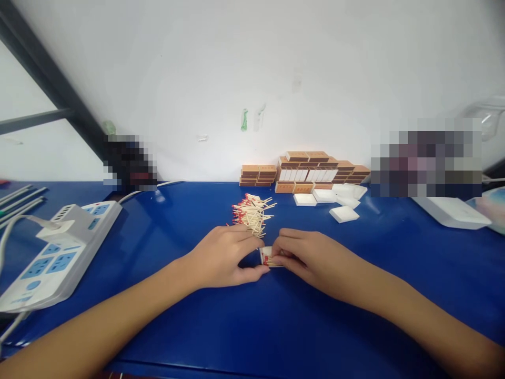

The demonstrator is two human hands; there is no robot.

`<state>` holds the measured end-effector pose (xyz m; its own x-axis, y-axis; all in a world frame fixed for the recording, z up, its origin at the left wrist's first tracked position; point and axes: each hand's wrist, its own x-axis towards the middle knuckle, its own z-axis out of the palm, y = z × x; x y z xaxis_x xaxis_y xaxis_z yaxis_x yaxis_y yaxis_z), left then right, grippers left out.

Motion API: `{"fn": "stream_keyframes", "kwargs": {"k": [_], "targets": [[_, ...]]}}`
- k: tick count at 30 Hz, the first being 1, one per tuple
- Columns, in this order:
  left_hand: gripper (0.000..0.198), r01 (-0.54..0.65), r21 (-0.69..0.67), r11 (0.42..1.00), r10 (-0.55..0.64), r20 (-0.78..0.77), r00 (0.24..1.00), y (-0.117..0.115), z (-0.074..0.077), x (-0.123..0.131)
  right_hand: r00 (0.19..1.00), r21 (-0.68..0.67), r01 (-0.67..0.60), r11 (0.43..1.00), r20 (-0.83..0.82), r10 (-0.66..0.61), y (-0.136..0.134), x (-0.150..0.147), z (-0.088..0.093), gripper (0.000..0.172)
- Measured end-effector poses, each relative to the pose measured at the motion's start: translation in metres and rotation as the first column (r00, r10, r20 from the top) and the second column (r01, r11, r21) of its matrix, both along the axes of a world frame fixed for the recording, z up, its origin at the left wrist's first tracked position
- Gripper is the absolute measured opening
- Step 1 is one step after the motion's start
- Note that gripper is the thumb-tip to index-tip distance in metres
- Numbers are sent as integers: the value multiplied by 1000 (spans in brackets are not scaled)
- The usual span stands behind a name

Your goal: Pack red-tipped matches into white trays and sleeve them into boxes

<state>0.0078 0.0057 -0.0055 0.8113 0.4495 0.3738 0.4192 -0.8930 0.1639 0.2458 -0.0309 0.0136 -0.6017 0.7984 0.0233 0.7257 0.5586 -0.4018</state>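
My left hand (226, 258) and my right hand (305, 255) meet at the middle of the blue table (276, 326). Between their fingertips sits a small white matchbox tray (269, 256) with red-tipped matches in it. Both hands pinch the tray, left thumb at its near corner, right fingers over its right side. Just behind the hands lies a loose pile of matches (252, 213) with red heads.
Stacked brown matchboxes (311, 171) line the wall at the back, with several white inner trays (341, 202) in front. A white and blue power strip (59, 247) with a plugged-in cable lies at the left. A white flat box (452, 212) sits at the right.
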Motion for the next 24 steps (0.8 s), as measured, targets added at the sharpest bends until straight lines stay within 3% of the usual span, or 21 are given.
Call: {"fn": "stream_keyframes", "kwargs": {"k": [7, 15, 24], "targets": [[28, -25, -42, 999, 24, -33, 999, 0, 2, -1, 999, 104, 42, 994, -3, -42, 3, 3, -2, 18], [25, -52, -28, 998, 53, 29, 998, -2, 2, 0, 993, 25, 10, 1000, -121, -7, 2, 5, 3, 15], [27, -30, -32, 999, 31, 21, 999, 0, 0, 0, 997, 119, -8, 993, 80, -2, 5, 0, -3, 19]]}}
